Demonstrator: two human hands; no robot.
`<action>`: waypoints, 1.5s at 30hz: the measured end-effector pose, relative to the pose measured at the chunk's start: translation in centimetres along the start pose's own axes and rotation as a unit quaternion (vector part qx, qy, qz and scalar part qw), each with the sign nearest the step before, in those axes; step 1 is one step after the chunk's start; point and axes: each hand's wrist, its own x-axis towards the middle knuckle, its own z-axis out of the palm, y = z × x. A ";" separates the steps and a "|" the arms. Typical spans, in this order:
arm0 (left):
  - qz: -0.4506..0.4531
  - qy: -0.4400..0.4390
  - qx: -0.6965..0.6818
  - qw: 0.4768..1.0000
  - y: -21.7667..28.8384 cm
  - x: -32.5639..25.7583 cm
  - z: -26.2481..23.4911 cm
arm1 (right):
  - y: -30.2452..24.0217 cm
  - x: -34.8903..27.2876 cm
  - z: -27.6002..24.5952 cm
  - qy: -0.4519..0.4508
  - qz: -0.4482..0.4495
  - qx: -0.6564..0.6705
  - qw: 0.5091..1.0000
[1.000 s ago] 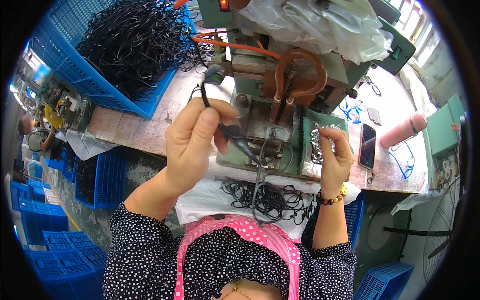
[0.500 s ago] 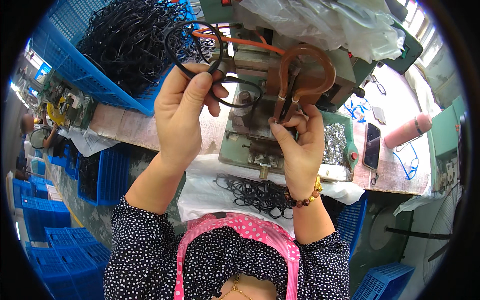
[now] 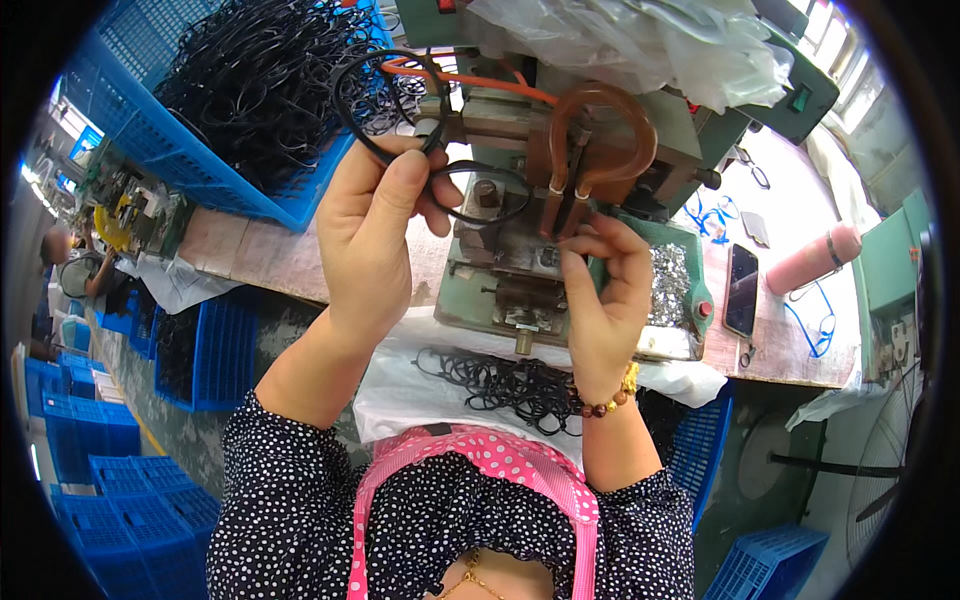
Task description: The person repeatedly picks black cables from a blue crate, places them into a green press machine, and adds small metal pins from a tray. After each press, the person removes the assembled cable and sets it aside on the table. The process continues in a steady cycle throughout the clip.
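My left hand (image 3: 372, 225) is closed, its thumb and fingers pinching thin black rubber loops (image 3: 478, 219). One loop rises above the fingers; another stretches right across the front of the machine. My right hand (image 3: 610, 295) is at the metal fixture (image 3: 515, 255), thumb and forefinger together just below the tips of a brown, horseshoe-shaped coil (image 3: 648, 140). Whatever those fingertips hold, if anything, is too small to make out. On the white cloth (image 3: 385, 385) over my lap lies a pile of black loops (image 3: 510, 385).
A blue crate (image 3: 240, 205) heaped with black loops stands at the back left. Clear plastic sheeting (image 3: 630, 50) drapes over the machine. Right of it lie a metal-flecked tray (image 3: 672, 280), a phone (image 3: 741, 290) and a pink bottle (image 3: 815, 258). Blue crates (image 3: 90, 425) stand on the floor.
My right fingertips have shifted slightly right, away from the coil's tips. My left hand has moved a little right, and its lower loop has opened wider. The machine sits slightly further left in view.
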 end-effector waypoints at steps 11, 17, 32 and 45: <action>-0.027 0.045 0.027 0.998 0.8 -3.1 -2.1 | -1.2 -1.0 1.9 -0.035 -0.255 -0.351 0.900; -0.029 0.070 0.028 0.997 0.9 -3.6 -3.4 | -2.1 -1.3 -1.6 -0.047 -0.175 -0.237 0.955; -0.040 0.021 0.005 0.999 0.2 -0.1 -0.7 | -0.3 -0.1 -0.9 -0.020 0.059 0.078 0.995; -0.004 0.021 0.045 0.999 -0.1 0.0 -0.1 | -0.3 0.4 1.1 -0.042 0.092 0.154 0.983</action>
